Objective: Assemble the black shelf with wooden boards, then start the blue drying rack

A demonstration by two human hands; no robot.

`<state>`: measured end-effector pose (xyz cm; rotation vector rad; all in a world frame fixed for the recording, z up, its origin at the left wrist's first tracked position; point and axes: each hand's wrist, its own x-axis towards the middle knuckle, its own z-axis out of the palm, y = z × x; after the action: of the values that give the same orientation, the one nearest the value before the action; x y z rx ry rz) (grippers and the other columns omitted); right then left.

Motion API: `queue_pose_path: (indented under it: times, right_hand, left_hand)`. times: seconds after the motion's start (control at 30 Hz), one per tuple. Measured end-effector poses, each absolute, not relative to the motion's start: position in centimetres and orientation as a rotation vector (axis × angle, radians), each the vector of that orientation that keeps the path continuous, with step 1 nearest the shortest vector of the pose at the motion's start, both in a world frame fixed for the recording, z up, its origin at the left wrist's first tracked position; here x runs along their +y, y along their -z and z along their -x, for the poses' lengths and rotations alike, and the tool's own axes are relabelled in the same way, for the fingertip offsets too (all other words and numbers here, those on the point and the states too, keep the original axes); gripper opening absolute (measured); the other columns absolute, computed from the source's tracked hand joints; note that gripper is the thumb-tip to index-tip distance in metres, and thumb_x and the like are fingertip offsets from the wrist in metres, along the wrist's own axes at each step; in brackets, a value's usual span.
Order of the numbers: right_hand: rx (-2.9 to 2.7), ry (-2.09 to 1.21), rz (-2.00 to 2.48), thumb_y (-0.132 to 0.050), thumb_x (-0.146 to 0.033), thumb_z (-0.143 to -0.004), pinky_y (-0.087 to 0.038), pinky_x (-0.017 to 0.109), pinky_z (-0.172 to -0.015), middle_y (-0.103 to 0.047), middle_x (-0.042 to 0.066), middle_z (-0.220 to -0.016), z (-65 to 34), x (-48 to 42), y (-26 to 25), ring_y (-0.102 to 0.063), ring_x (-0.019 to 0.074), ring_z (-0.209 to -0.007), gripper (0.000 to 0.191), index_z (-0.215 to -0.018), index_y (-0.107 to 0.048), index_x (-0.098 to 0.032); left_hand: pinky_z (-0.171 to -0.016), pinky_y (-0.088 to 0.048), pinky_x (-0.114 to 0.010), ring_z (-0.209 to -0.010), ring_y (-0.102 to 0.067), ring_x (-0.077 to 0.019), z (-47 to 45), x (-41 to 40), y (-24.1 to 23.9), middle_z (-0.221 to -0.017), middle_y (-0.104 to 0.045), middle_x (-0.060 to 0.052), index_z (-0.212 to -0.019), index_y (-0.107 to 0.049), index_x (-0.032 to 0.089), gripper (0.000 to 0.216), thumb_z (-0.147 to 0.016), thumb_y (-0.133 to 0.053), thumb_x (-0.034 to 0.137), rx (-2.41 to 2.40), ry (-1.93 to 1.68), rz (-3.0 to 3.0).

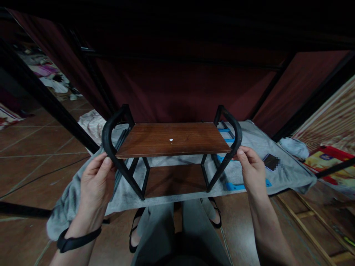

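- One small shelf rack [172, 139] stands on one grey cloth [291, 173]; it has two wooden boards and two black side frames.
- One left hand [95, 181] clasps the rack's left frame [107, 142].
- One right hand [251, 170] clasps its right frame [235, 137].

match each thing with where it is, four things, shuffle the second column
Things:
1. left hand
2. right hand
3. cloth
4. wristband

Places:
a. spread on the floor under the rack
b. gripping the rack's right end
c. round the left wrist
d. gripping the rack's left end

Pairs: 1-d, 2-b, 3-a, 4-c
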<state>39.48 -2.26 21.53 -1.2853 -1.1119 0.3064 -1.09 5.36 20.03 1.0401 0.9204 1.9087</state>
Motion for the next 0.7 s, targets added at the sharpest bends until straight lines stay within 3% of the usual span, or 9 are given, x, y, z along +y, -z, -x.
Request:
queue_pose_path:
  times: [0.33,0.47,0.7]
  right_hand:
    - [-1.041,-0.356,1.259,-0.059,-0.051,-0.088,-0.050,0.033,-0.072,-0.067,0.001,-0.082,-39.6,-2.1,-20.4,-0.060,0.0169,-0.073,0.030,-0.096,-0.069,-0.024]
    - [-1.014,-0.411,1.251,-0.058,-0.054,-0.087,-0.051,0.034,-0.072,-0.067,0.002,-0.084,-39.6,-2.1,-19.6,-0.061,0.0179,-0.075,0.033,-0.094,-0.069,-0.024]
    - [-1.011,-0.487,1.304,-0.057,-0.053,-0.088,-0.048,0.032,-0.075,-0.067,0.001,-0.082,-39.3,-2.5,-17.3,-0.059,0.0178,-0.078,0.033,-0.089,-0.068,-0.022]
  left_hand:
    - [-0.081,-0.053,-0.029,-0.076,-0.062,-0.0126,1.3,5.3,-18.9,-0.089,-0.071,0.000,-0.093,-0.075,0.023,0.021,-0.073,-0.078,0.025,0.904,-1.870,-1.082]
    - [-0.083,-0.053,-0.036,-0.081,-0.066,-0.0178,1.6,5.0,-17.7,-0.092,-0.072,-0.003,-0.095,-0.073,0.022,0.022,-0.074,-0.076,0.030,0.957,-1.814,-1.122]
    - [-0.085,-0.053,-0.035,-0.088,-0.067,-0.0192,2.6,4.7,-14.5,-0.090,-0.072,-0.004,-0.098,-0.071,0.022,0.033,-0.071,-0.078,0.040,1.004,-1.713,-1.012]
